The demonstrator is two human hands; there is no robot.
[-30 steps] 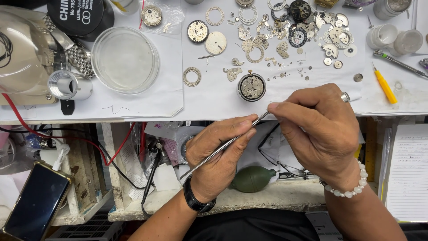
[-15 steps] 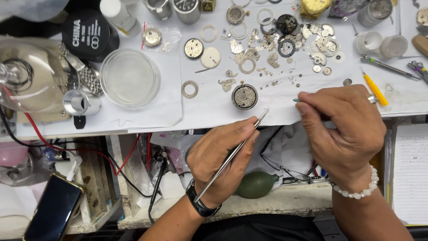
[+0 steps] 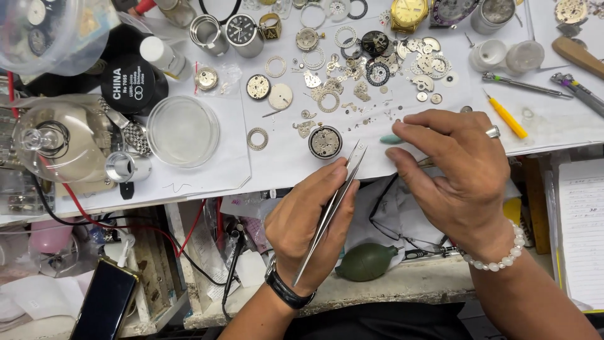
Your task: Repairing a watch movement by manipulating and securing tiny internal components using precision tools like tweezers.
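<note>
Left hand (image 3: pixel 308 220) pinches tweezers (image 3: pixel 330 211) beside the movement (image 3: pixel 325 141), right hand (image 3: pixel 456 170) pinches a green tool (image 3: pixel 390 138); parts (image 3: pixel 377 69) lie unassembled.

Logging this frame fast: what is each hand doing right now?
Left hand: closed on steel tweezers, tips near the round watch movement.
Right hand: fingers pinching a small teal-tipped tool; the rest is hidden.

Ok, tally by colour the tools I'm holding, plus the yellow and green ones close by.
Silver tweezers, in left hand: 1
Teal-tipped tool, in right hand: 1
Yellow-handled tool: 1
Green blower: 1
Total: 4
</note>
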